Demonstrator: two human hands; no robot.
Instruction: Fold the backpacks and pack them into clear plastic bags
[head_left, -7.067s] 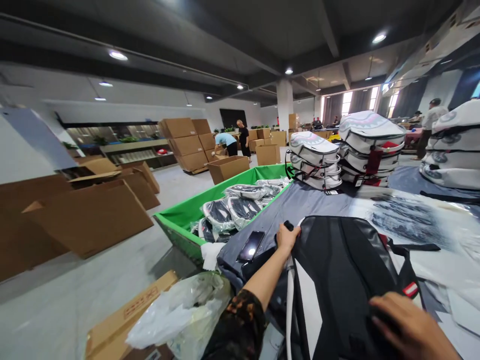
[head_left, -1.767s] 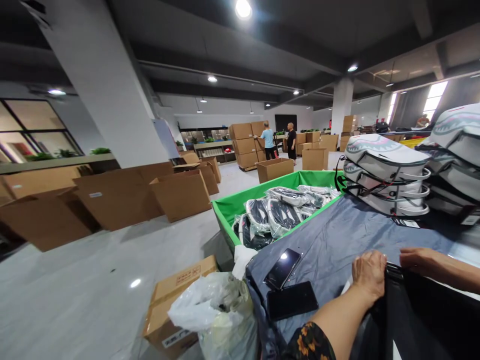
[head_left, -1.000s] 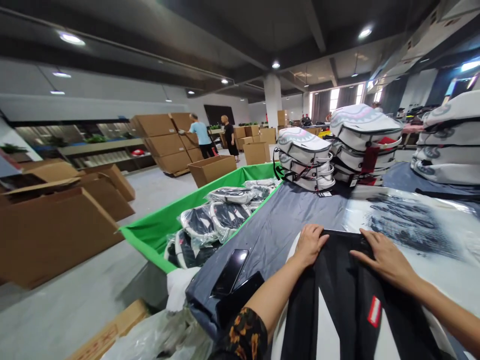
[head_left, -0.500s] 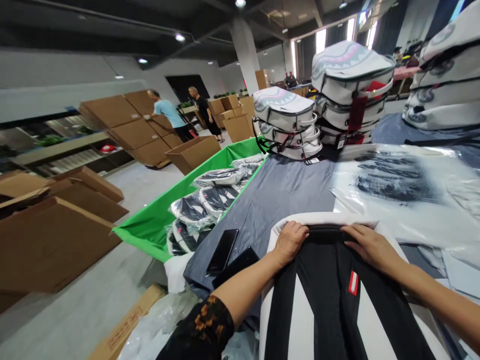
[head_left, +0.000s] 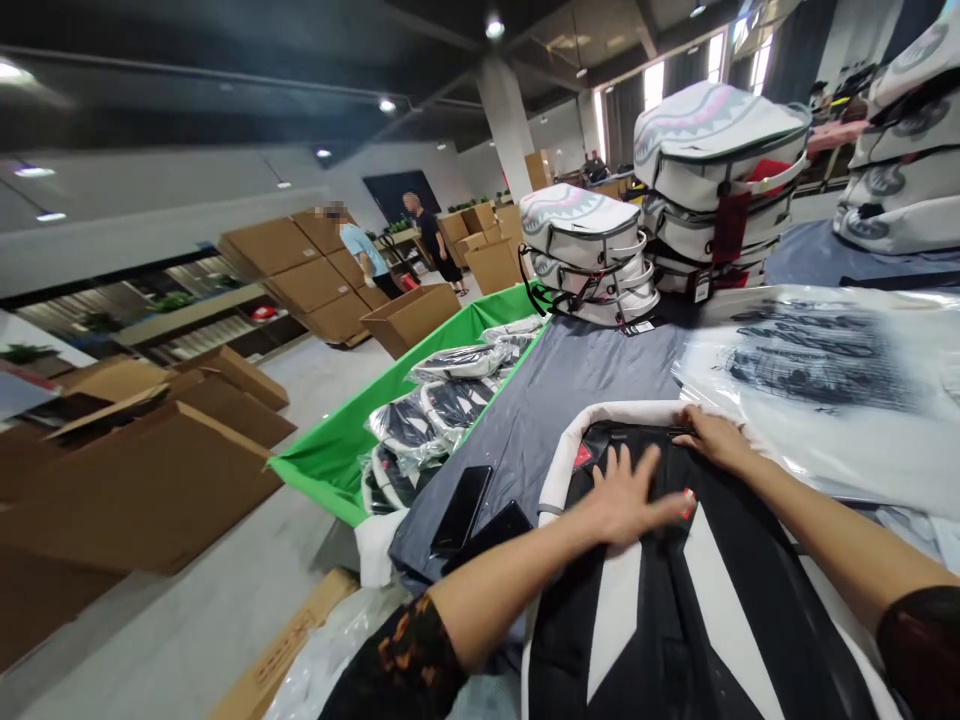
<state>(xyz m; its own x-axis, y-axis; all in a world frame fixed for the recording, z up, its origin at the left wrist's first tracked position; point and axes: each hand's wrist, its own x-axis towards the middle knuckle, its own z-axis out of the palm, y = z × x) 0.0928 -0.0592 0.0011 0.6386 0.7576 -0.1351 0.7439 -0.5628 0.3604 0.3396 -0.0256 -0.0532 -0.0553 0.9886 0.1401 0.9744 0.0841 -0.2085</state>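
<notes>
A black-and-white backpack point(head_left: 660, 620) lies in front of me with its black panel facing up and a pale rim around it. Across its upper part my left hand point(head_left: 622, 500) is spread flat, fingers apart, with the thumb close to a small red-and-white tag. At the top edge my right hand point(head_left: 716, 440) has its fingers bent over the rim, gripping the backpack there. A red label point(head_left: 582, 456) shows near the upper left corner. The backpack's lower end runs out of view.
Two phones point(head_left: 462, 510) lie left of the backpack on the grey cloth point(head_left: 585, 375). A green-lined bin point(head_left: 322, 470) holds several plastic-wrapped bags. Stacked white backpacks point(head_left: 720, 150) stand behind. Clear plastic bags point(head_left: 825, 370) lie right. Cardboard boxes point(head_left: 187, 480) and two people are farther left.
My left hand has left the top edge and now lies spread on the panel. My right hand stays at the rim. The panel sits differently, and the view has swung slightly left.
</notes>
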